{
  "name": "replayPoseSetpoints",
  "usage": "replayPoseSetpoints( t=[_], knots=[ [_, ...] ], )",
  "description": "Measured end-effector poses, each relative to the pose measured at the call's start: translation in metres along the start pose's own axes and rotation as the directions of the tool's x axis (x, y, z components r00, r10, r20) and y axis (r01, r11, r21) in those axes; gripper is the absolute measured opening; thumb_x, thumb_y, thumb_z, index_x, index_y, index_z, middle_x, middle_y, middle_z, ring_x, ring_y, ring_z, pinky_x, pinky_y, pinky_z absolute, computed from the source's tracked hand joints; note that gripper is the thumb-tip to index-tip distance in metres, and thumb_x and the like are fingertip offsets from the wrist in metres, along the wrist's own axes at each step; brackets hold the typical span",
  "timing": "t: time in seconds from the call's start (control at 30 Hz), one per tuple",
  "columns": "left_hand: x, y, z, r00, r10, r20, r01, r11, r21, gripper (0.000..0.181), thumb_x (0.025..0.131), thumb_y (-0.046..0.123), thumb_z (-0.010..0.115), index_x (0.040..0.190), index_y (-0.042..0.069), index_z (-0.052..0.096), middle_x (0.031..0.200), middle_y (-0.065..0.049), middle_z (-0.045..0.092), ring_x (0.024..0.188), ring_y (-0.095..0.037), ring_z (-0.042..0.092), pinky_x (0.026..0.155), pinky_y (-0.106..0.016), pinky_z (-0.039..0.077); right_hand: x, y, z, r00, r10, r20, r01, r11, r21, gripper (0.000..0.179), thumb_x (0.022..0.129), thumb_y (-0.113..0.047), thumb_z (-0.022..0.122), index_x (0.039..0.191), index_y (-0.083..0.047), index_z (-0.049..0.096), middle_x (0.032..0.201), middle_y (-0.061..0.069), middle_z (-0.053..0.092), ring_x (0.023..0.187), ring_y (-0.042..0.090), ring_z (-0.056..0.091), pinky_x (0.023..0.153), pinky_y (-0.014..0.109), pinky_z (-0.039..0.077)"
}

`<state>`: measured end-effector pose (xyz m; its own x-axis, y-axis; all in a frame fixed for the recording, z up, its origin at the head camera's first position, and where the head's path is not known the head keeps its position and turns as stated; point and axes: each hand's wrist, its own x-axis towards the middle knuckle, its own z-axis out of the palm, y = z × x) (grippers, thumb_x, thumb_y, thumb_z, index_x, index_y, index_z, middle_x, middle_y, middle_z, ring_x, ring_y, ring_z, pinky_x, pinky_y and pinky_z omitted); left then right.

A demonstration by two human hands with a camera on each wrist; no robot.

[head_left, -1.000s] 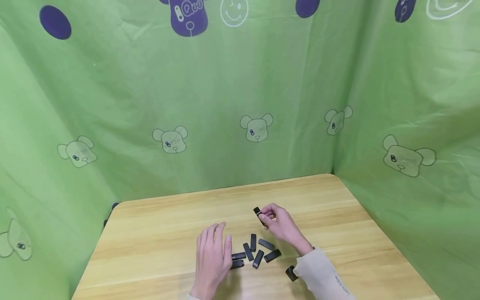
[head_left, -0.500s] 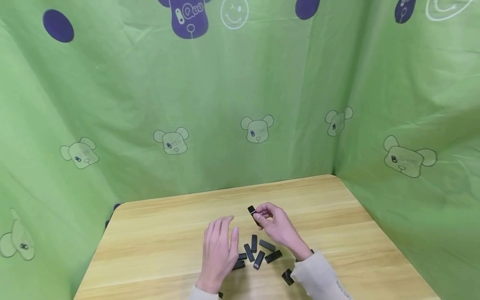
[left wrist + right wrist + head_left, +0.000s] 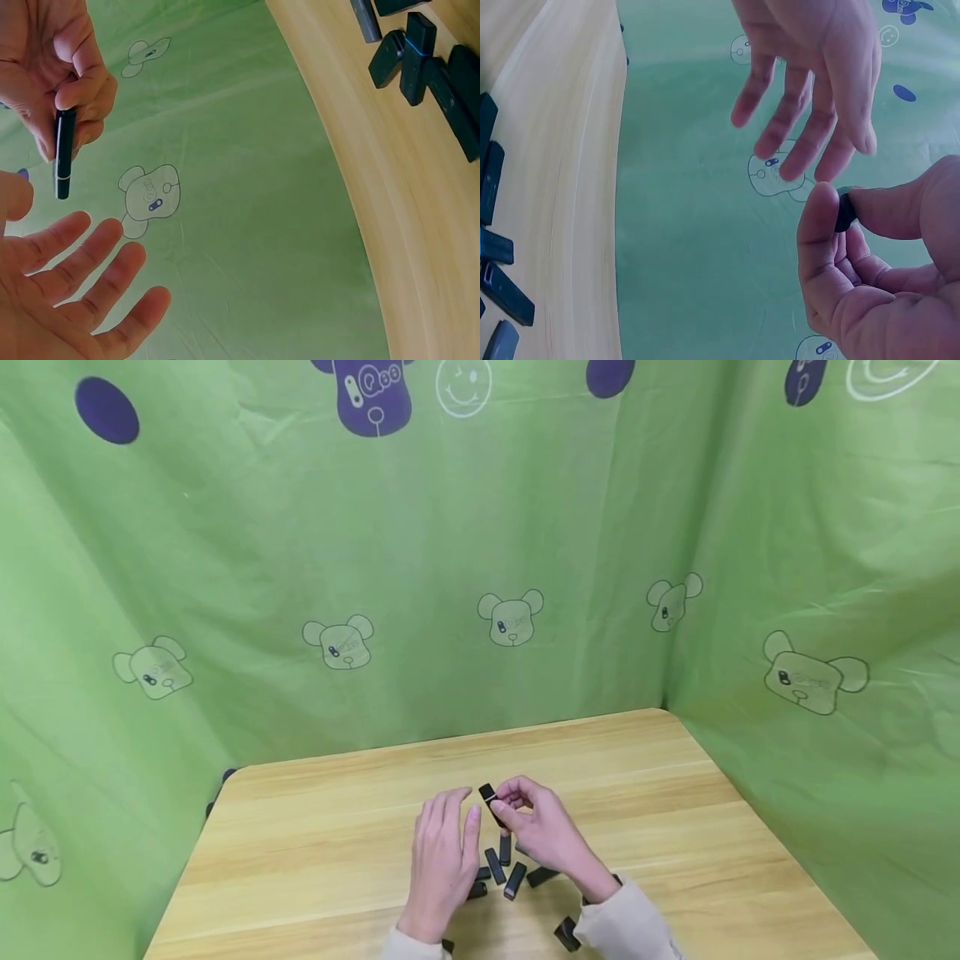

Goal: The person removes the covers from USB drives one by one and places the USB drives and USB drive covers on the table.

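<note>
My right hand (image 3: 547, 831) pinches a slim black USB flash drive (image 3: 64, 154) between thumb and fingers, above the table. A thin silver band circles the drive near its far end. In the right wrist view only a short dark piece of that drive (image 3: 845, 212) shows between thumb and forefinger. Just left of it, my left hand (image 3: 441, 868) is raised with relaxed, spread fingers and holds nothing. Below both hands, several similar black drives (image 3: 514, 881) lie loosely scattered on the table; the right hand and wrist cover part of them. One drive (image 3: 418, 56) has a blue line across it.
The wooden table (image 3: 300, 827) has rounded far corners. Green curtains (image 3: 420, 543) with bear-head prints hang behind it and along both sides. A black device (image 3: 567, 934) sits at the right wrist, by the sleeve.
My right hand has moved left and slightly down with the flash drive, closer to the left hand. The left hand has shifted right and covers more of the leftmost drives.
</note>
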<state>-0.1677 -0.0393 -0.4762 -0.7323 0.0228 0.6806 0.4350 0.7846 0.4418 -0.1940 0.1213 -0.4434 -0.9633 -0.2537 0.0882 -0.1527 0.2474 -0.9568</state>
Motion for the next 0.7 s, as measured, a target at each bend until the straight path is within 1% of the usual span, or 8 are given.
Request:
replayPoseSetpoints(
  t=[0.1, 0.2, 0.33, 0.43, 0.5, 0.6, 0.67, 0.7],
  knots=[
    [0.001, 0.001, 0.0, 1.0, -0.006, 0.012, 0.006, 1.0, -0.017, 0.026, 0.104, 0.022, 0.054, 0.122, 0.007, 0.065, 0.115, -0.007, 0.071, 0.104, -0.018, 0.063, 0.09, -0.036, 0.053, -0.003, -0.001, 0.002, 1.0, -0.008, 0.016, 0.007, 1.0, 0.012, 0.015, 0.1, -0.006, 0.061, 0.109, 0.004, 0.059, 0.097, 0.016, 0.061, 0.075, 0.02, 0.065, 0.064, 0.024, 0.059],
    [0.001, 0.001, 0.001, 1.0, 0.004, 0.01, -0.003, 1.0, -0.028, 0.024, 0.104, 0.02, 0.054, 0.12, 0.006, 0.065, 0.114, -0.007, 0.071, 0.103, -0.018, 0.064, 0.09, -0.036, 0.053, -0.005, -0.002, 0.004, 0.999, -0.027, 0.035, 0.026, 0.999, 0.028, 0.015, 0.1, -0.006, 0.061, 0.109, 0.006, 0.058, 0.097, 0.017, 0.061, 0.078, 0.018, 0.064, 0.067, 0.025, 0.061],
    [0.002, 0.002, 0.001, 1.0, 0.014, 0.005, -0.014, 0.999, -0.049, 0.018, 0.104, 0.019, 0.055, 0.115, 0.007, 0.065, 0.109, -0.005, 0.07, 0.099, -0.018, 0.063, 0.086, -0.035, 0.053, -0.008, -0.003, 0.007, 0.997, -0.05, 0.06, 0.048, 0.998, 0.03, 0.017, 0.101, -0.009, 0.061, 0.109, 0.006, 0.057, 0.097, 0.017, 0.06, 0.079, 0.017, 0.063, 0.067, 0.023, 0.06],
    [0.001, 0.003, 0.001, 1.0, -0.001, 0.017, 0.002, 0.996, -0.093, 0.015, 0.104, 0.019, 0.055, 0.111, 0.009, 0.064, 0.105, -0.003, 0.07, 0.097, -0.016, 0.062, 0.083, -0.032, 0.053, -0.011, -0.004, 0.009, 0.996, -0.046, 0.07, 0.044, 0.999, 0.029, 0.017, 0.101, -0.009, 0.06, 0.109, 0.005, 0.057, 0.098, 0.017, 0.06, 0.078, 0.017, 0.063, 0.065, 0.022, 0.059],
    [0.001, 0.004, 0.001, 0.999, -0.026, 0.034, 0.03, 0.99, -0.137, 0.013, 0.104, 0.019, 0.055, 0.109, 0.01, 0.063, 0.104, -0.002, 0.07, 0.098, -0.014, 0.062, 0.082, -0.032, 0.053, -0.012, -0.004, 0.009, 0.996, -0.044, 0.075, 0.041, 0.998, 0.044, 0.017, 0.101, -0.009, 0.06, 0.11, 0.006, 0.057, 0.098, 0.017, 0.06, 0.079, 0.017, 0.063, 0.065, 0.023, 0.059],
    [0.0, 0.006, 0.0, 0.995, -0.079, 0.064, 0.092, 0.969, -0.23, 0.012, 0.105, 0.018, 0.055, 0.108, 0.011, 0.063, 0.105, -0.001, 0.07, 0.101, -0.014, 0.062, 0.086, -0.033, 0.054, -0.014, -0.005, 0.01, 0.995, -0.046, 0.084, 0.041, 0.997, 0.066, 0.018, 0.101, -0.009, 0.061, 0.11, 0.006, 0.057, 0.1, 0.017, 0.06, 0.081, 0.015, 0.063, 0.068, 0.023, 0.06],
    [-0.001, 0.007, 0.001, 0.99, -0.115, 0.081, 0.135, 0.946, -0.295, 0.012, 0.105, 0.018, 0.054, 0.108, 0.01, 0.063, 0.106, -0.001, 0.07, 0.103, -0.014, 0.062, 0.088, -0.034, 0.054, -0.015, -0.005, 0.01, 0.995, -0.051, 0.091, 0.045, 0.997, 0.07, 0.018, 0.1, -0.009, 0.061, 0.11, 0.006, 0.057, 0.1, 0.017, 0.06, 0.081, 0.013, 0.062, 0.069, 0.023, 0.06],
    [-0.001, 0.007, 0.0, 0.986, -0.137, 0.094, 0.16, 0.931, -0.329, 0.012, 0.105, 0.018, 0.054, 0.107, 0.01, 0.063, 0.108, -0.001, 0.069, 0.104, -0.014, 0.063, 0.089, -0.034, 0.055, -0.015, -0.005, 0.01, 0.994, -0.056, 0.095, 0.049, 0.996, 0.071, 0.019, 0.1, -0.009, 0.061, 0.11, 0.006, 0.057, 0.101, 0.018, 0.06, 0.082, 0.013, 0.062, 0.069, 0.022, 0.06]
  ],
)
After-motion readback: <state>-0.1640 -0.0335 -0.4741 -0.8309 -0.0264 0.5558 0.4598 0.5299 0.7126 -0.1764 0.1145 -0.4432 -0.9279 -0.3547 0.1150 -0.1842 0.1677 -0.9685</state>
